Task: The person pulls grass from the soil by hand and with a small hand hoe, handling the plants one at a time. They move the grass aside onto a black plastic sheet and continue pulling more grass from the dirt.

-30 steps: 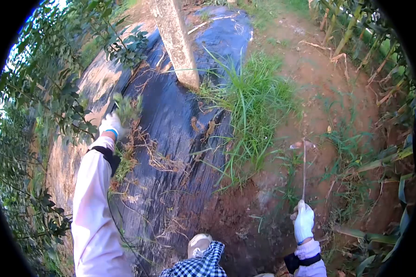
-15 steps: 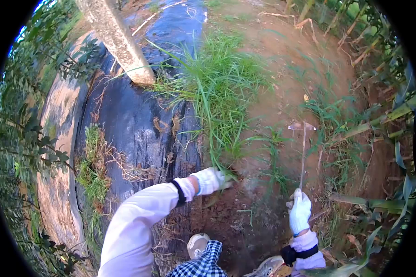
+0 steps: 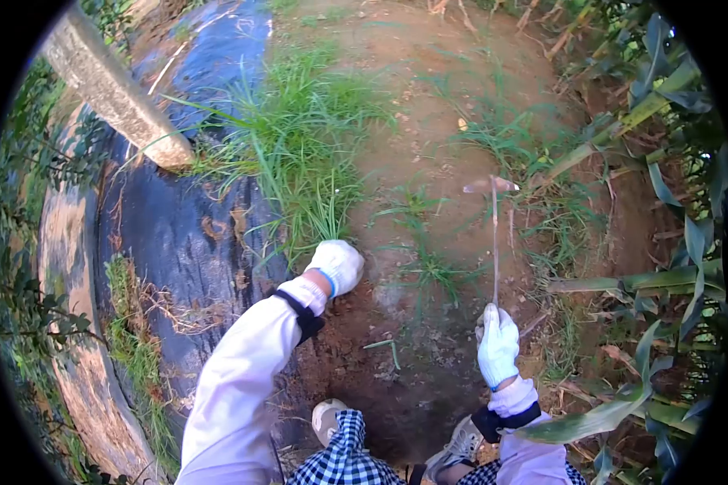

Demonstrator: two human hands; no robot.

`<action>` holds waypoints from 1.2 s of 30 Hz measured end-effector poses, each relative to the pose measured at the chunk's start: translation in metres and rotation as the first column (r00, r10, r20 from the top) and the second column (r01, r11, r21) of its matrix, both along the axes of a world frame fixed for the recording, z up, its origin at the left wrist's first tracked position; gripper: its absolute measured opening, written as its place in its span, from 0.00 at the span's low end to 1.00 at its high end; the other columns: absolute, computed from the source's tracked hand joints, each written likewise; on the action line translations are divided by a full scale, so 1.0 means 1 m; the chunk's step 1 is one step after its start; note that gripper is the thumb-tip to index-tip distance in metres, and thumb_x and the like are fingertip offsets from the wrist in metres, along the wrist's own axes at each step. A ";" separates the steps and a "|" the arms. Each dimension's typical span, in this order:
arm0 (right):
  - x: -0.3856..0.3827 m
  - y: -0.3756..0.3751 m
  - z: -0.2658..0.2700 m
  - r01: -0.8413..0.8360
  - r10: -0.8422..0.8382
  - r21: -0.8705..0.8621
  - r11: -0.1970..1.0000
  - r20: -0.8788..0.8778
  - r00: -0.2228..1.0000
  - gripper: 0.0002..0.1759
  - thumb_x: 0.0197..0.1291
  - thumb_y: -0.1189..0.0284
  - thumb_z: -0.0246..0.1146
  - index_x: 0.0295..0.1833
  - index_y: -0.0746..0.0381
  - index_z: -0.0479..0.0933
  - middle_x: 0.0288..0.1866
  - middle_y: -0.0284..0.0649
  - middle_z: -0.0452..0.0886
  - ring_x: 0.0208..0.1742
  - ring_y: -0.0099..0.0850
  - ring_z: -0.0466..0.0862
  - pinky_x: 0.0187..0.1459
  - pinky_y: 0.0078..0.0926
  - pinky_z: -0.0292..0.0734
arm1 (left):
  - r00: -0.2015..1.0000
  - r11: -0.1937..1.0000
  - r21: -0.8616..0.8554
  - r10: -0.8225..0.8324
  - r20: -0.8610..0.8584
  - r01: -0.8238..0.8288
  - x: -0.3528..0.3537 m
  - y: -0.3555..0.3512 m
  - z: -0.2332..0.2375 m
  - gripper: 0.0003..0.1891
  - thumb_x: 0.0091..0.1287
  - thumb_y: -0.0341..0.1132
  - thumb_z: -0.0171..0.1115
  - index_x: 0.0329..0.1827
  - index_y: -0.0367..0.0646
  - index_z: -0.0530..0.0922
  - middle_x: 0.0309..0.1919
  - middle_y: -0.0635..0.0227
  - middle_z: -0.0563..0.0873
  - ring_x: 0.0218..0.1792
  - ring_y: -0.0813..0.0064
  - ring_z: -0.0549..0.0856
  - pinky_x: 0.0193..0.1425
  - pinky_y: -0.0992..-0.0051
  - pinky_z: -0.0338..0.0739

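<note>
My left hand [image 3: 338, 264], in a white glove, is closed around the base of a tall grass clump [image 3: 295, 137] at the edge of the black plastic sheet [image 3: 178, 226]. In its white glove my right hand [image 3: 497, 346] grips the thin handle of a hoe [image 3: 494, 242], which stands upright with its small blade [image 3: 491, 186] over the bare red-brown soil. Both sleeves are pale, with dark cuffs at the wrists.
A concrete post [image 3: 109, 93] leans across the sheet at upper left. Pulled weeds [image 3: 133, 331] lie on the plastic. Small grass tufts [image 3: 429, 259] dot the soil between my hands. Maize stalks [image 3: 647, 283] crowd the right side. My shoes [image 3: 332, 416] are below.
My left hand dropped a handful of weeds at the left, swung right and closed on the base of the grass clump. The right hand kept the hoe upright.
</note>
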State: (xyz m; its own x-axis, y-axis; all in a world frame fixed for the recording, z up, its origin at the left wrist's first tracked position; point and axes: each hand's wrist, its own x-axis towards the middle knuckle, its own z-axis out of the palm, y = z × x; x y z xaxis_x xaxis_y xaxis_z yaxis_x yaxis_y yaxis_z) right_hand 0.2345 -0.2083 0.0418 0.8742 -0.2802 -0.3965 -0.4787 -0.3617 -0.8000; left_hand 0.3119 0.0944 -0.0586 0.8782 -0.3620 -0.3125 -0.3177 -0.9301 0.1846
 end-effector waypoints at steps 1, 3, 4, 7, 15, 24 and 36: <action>-0.008 -0.009 -0.007 0.023 -0.023 0.002 1.000 -0.021 1.000 0.18 0.74 0.58 0.52 0.35 0.59 0.73 0.24 0.26 0.71 0.22 0.15 0.67 0.24 0.17 0.62 | 0.996 0.995 -0.054 -0.088 -0.026 0.086 -0.009 -0.008 0.010 0.13 0.59 0.43 0.57 0.24 0.45 0.85 0.27 0.56 0.87 0.34 0.56 0.88 0.38 0.58 0.82; -0.034 -0.013 -0.024 0.133 -0.129 0.114 0.985 -0.043 0.991 0.18 0.74 0.58 0.52 0.35 0.58 0.72 0.24 0.25 0.70 0.22 0.15 0.67 0.24 0.17 0.62 | 0.897 0.889 -0.191 -0.436 -0.078 0.416 -0.036 -0.036 0.009 0.12 0.60 0.41 0.57 0.25 0.48 0.86 0.28 0.60 0.88 0.33 0.57 0.88 0.36 0.60 0.83; -0.046 -0.014 -0.034 0.179 -0.172 0.170 0.969 -0.052 0.984 0.17 0.75 0.58 0.52 0.34 0.57 0.72 0.23 0.25 0.70 0.21 0.15 0.67 0.23 0.16 0.62 | 0.827 0.789 -0.294 -0.562 0.005 0.539 -0.050 -0.053 -0.002 0.10 0.62 0.39 0.57 0.30 0.47 0.85 0.28 0.62 0.88 0.34 0.57 0.88 0.36 0.61 0.83; -0.078 -0.001 -0.061 0.363 -0.347 0.186 0.913 -0.115 0.931 0.17 0.74 0.57 0.51 0.35 0.57 0.72 0.23 0.24 0.69 0.21 0.15 0.66 0.23 0.17 0.62 | 0.914 0.863 -0.375 -0.397 -0.088 0.339 -0.043 -0.107 -0.013 0.12 0.66 0.41 0.55 0.44 0.44 0.79 0.32 0.55 0.84 0.33 0.55 0.87 0.35 0.57 0.82; -0.097 0.022 -0.073 -0.204 0.062 -0.387 0.899 -0.349 0.935 0.30 0.71 0.48 0.44 0.41 0.64 0.77 0.34 0.60 0.81 0.41 0.60 0.81 0.43 0.55 0.73 | 0.985 0.994 -0.101 0.019 -0.169 -0.037 0.026 -0.138 -0.006 0.11 0.65 0.33 0.53 0.41 0.40 0.84 0.37 0.53 0.89 0.42 0.56 0.89 0.44 0.58 0.83; -0.111 0.042 -0.062 -0.338 0.131 -0.354 0.872 -0.497 0.858 0.34 0.72 0.47 0.40 0.50 0.68 0.75 0.41 0.64 0.82 0.45 0.60 0.82 0.49 0.53 0.76 | 0.947 0.945 -0.187 0.221 -0.234 -0.267 -0.016 -0.142 -0.011 0.17 0.69 0.48 0.52 0.42 0.43 0.82 0.38 0.52 0.88 0.42 0.50 0.87 0.47 0.54 0.80; -0.105 0.043 -0.046 -0.301 0.222 -0.302 0.905 -0.268 0.937 0.26 0.73 0.53 0.46 0.35 0.63 0.76 0.29 0.55 0.81 0.37 0.59 0.80 0.39 0.52 0.73 | 0.707 0.452 -0.787 0.707 0.029 -0.420 -0.033 -0.048 0.074 0.10 0.70 0.40 0.57 0.42 0.41 0.75 0.29 0.52 0.84 0.32 0.47 0.84 0.36 0.58 0.79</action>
State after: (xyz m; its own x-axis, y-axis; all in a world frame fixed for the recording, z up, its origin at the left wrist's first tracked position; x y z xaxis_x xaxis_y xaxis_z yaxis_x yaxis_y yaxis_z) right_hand 0.1293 -0.1651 -0.0044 0.8340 -0.2038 -0.5127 -0.4808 -0.7244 -0.4941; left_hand 0.2785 0.0465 0.0156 0.9506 0.2873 0.1176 0.0610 -0.5443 0.8367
